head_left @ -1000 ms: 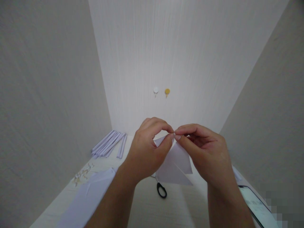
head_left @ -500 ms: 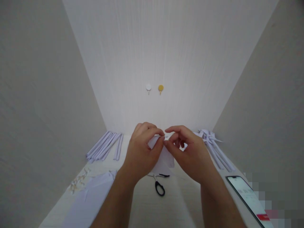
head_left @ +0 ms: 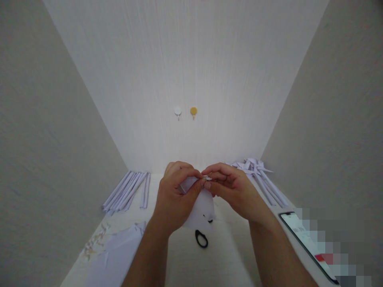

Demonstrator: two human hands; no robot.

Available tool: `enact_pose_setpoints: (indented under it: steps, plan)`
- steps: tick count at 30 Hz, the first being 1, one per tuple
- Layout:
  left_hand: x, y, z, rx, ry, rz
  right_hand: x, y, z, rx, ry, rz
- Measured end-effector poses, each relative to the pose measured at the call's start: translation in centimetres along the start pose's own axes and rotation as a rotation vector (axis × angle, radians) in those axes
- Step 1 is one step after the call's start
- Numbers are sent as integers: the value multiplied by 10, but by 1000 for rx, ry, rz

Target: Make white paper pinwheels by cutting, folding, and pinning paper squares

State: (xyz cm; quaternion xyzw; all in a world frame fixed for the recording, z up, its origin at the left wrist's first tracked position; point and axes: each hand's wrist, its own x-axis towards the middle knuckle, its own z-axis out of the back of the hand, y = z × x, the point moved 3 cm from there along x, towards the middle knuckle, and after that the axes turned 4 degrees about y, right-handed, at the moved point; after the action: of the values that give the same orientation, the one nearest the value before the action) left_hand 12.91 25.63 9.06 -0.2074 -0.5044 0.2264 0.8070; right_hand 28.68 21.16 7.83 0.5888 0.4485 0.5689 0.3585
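Note:
My left hand [head_left: 179, 195] pinches a white sheet of paper [head_left: 200, 209] at its upper corner, and the paper hangs down below the fingers. Meeting it fingertip to fingertip, my right hand [head_left: 231, 185] is closed on a small bit at the top of the same paper. Something small and pale shows between the fingertips; its exact shape is hard to make out. Below the paper lies a pair of scissors [head_left: 202, 240] with black handles, its blades mostly hidden behind the sheet.
Rolled paper tubes [head_left: 124, 191] lie at the back left. Folded pointed paper pieces and more tubes [head_left: 266, 185] lie back right. Paper sheets [head_left: 115, 255] and small scraps [head_left: 94, 241] rest at left. A phone [head_left: 308, 243] lies at right. Two hooks [head_left: 193, 111] hang on the back wall.
My right thumb and fingers have closed at the paper's top edge, where they were apart before. The paper has dropped slightly and covers more of the scissors. The view has shifted a little.

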Motion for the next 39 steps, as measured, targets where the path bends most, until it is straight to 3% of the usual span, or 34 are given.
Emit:
enact_pose_setpoints:
  steps: [14,23,25,28,32,36,39]
  plan:
    - [2,0,6,-132,74,19,4,-2,17,-7,149,-26]
    - [-2,-6,14,-106,5,-3,-3,9,15,-88,49,42]
    - [-2,2,18,-145,-44,75,-3,11,15,-104,10,65]
    - [-2,22,18,-319,-96,305,-2,11,18,-137,-65,115]
    - [-1,42,9,-570,-53,534,2,9,23,-207,-157,169]
    - [-1,47,7,-624,-86,543,2,5,25,-388,-213,168]
    - [0,42,12,-426,-114,484,1,6,23,-543,-211,166]
